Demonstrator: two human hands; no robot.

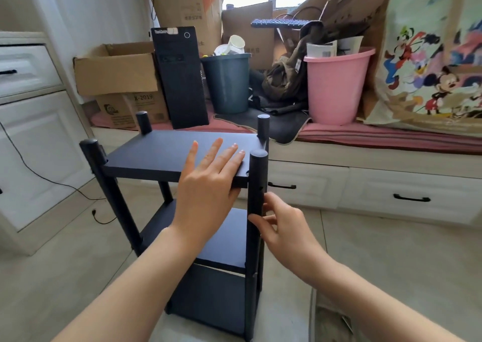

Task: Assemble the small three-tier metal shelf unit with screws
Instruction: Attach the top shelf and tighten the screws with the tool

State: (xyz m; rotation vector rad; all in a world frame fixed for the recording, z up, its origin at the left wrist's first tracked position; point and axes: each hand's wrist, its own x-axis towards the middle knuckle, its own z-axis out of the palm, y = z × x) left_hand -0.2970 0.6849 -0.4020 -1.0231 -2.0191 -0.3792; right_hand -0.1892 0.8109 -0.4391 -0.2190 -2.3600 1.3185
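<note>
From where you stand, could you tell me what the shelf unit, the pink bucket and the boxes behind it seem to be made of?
The shelf unit looks like metal with a matte black coating: thin flat boards, round posts, no shine, though the picture alone cannot confirm it. The pink bucket appears to be moulded plastic, smooth and slightly glossy with a rolled rim. The boxes are plain brown cardboard, with creased flaps and printed marks.

Left thumb: hidden beneath top shelf (pixel 167 149) | screws: we could not discern any | near-right post (pixel 257 185) foot: cropped by bottom edge
</note>
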